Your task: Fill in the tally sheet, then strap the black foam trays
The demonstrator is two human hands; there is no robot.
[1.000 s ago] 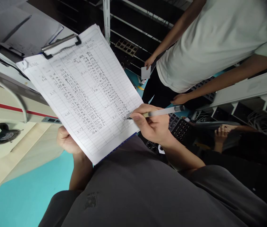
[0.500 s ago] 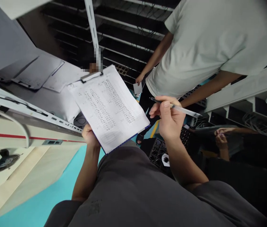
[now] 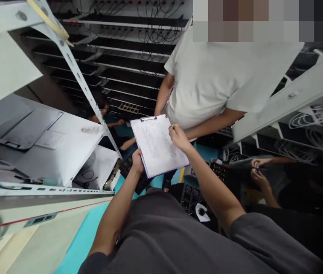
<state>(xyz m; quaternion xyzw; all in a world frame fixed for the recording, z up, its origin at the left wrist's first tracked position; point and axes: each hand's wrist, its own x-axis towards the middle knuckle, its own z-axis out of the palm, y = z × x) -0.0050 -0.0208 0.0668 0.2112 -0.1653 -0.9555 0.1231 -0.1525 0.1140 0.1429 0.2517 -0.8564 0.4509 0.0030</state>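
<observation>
My left hand [image 3: 138, 160] grips the left edge of a clipboard [image 3: 147, 176] with its fingers underneath. White paper sheets [image 3: 161, 158] with columns of handwriting lie on the board, held at the top by a dark clip [image 3: 148, 118]. Over the sheet's upper right side is my right hand [image 3: 179, 137], closed around a pen, most of which is hidden by the fingers. Whether the pen touches the paper I cannot tell.
A person in a white T-shirt [image 3: 201, 83] stands just beyond the clipboard. Another person's hands [image 3: 258, 169] show at right, near a black tray [image 3: 188, 196] with round items. More clipboards [image 3: 31, 127] lie on a white shelf [image 3: 75, 152]; a metal post [image 3: 78, 80] rises beside it.
The clipboard has moved right and away from my body. My right hand has swung left from beside the board to over the sheet, pen still held. The view has shifted.
</observation>
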